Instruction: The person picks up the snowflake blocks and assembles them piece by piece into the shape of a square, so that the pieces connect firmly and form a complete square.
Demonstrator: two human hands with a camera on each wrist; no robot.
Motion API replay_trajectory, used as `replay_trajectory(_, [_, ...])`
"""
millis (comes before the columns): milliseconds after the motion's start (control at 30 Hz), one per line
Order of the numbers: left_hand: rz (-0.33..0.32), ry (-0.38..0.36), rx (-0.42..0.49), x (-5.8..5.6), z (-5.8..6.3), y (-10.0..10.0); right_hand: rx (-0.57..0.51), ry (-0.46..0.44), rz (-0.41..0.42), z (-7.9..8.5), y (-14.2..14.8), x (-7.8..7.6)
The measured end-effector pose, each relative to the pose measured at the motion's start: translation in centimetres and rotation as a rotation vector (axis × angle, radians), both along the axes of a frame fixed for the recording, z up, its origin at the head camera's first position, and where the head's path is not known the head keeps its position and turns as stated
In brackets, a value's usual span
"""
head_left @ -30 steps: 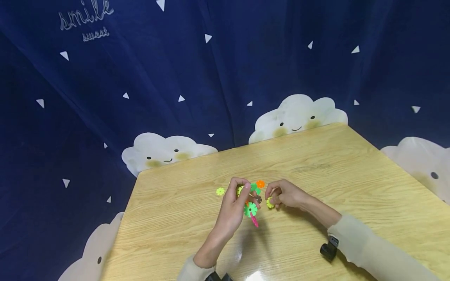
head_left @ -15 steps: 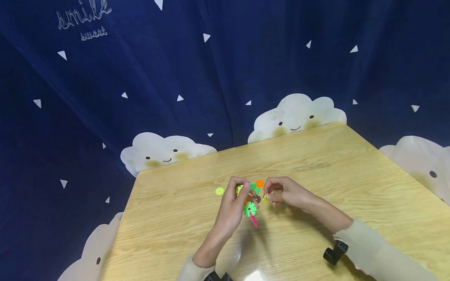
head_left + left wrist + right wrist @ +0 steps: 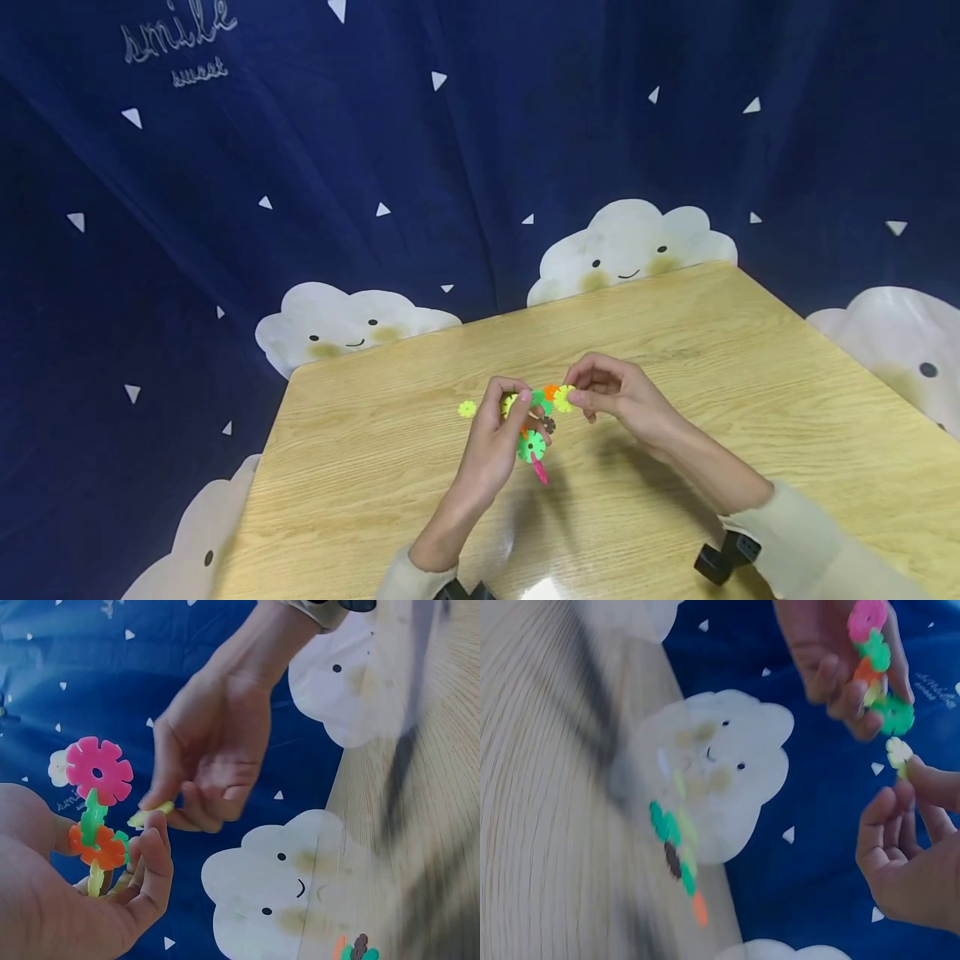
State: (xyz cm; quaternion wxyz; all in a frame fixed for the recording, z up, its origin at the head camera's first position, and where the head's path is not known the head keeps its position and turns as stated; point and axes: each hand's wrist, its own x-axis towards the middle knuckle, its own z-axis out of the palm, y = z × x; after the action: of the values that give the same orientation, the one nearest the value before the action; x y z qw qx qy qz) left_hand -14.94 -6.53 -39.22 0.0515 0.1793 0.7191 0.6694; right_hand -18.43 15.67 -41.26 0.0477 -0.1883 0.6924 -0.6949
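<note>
My left hand (image 3: 483, 462) grips a short chain of interlocking flower discs above the table. From one end of the chain, a pink disc (image 3: 114, 769) joins a green disc (image 3: 91, 817), then an orange disc (image 3: 109, 851) and a yellow disc (image 3: 95, 879). Another green disc (image 3: 897, 716) sits at the other end, best seen in the right wrist view. Between thumb and fingertips, my right hand (image 3: 633, 408) pinches a loose yellow flower disc (image 3: 563, 398). That disc is close beside the chain's green end, with a small gap showing in the right wrist view.
Loose discs lie on the wooden table (image 3: 360, 483) beyond the hands: a yellow one (image 3: 467, 409) to the left, an orange one (image 3: 551, 390), a brown one (image 3: 549, 425) and several others. A dark blue curtain (image 3: 375, 150) with clouds hangs along the table's far edge.
My right hand has lifted the yellow disc from low over the table and brought it up toward the chain, turning its flat face into view. My left hand has hardly moved.
</note>
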Motion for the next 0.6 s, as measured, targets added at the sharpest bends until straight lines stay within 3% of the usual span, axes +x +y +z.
replay_trajectory(267, [-0.006,-0.004,0.002,0.1,0.2,0.2,-0.193,-0.094,-0.046,1.3,-0.9,0.9])
replay_trajectory(600, [-0.008,-0.009,-0.064,0.3,0.3,0.4,-0.283,-0.156,-0.047,1.6,-1.1,0.8])
